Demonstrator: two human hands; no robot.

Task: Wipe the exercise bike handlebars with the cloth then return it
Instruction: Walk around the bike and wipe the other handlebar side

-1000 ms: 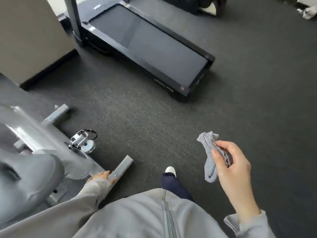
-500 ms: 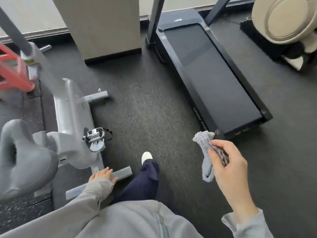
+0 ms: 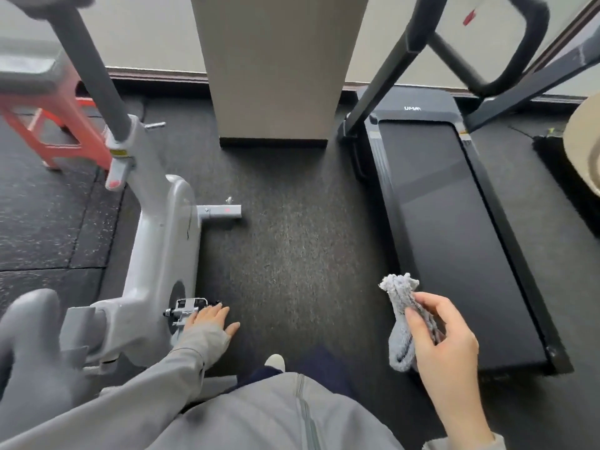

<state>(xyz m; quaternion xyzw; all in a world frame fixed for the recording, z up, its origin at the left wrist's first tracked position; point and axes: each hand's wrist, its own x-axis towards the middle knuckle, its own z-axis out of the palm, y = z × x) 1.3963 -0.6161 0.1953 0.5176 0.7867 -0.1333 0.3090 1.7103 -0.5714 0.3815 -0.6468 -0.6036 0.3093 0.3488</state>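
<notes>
A grey bunched cloth (image 3: 401,323) hangs from my right hand (image 3: 444,345), which grips it at the lower right, over the dark carpet beside the treadmill. The light grey exercise bike (image 3: 159,241) stands at the left, its dark post (image 3: 94,69) rising toward the top left corner, where the handlebars are blurred and mostly out of frame. The bike's saddle (image 3: 32,345) is at the lower left. My left hand (image 3: 211,321) hangs with fingers spread beside the bike's pedal (image 3: 188,308), holding nothing.
A black treadmill (image 3: 454,228) lies to the right with its uprights (image 3: 383,69) rising at the top. A beige pillar (image 3: 276,69) stands in the middle back. A red stool (image 3: 61,125) sits behind the bike. My leg and white shoe (image 3: 275,362) are below.
The view has swung left and upward, bringing the bike, pillar and treadmill uprights into sight. My left hand now shows beside the pedal. My right hand still holds the cloth.
</notes>
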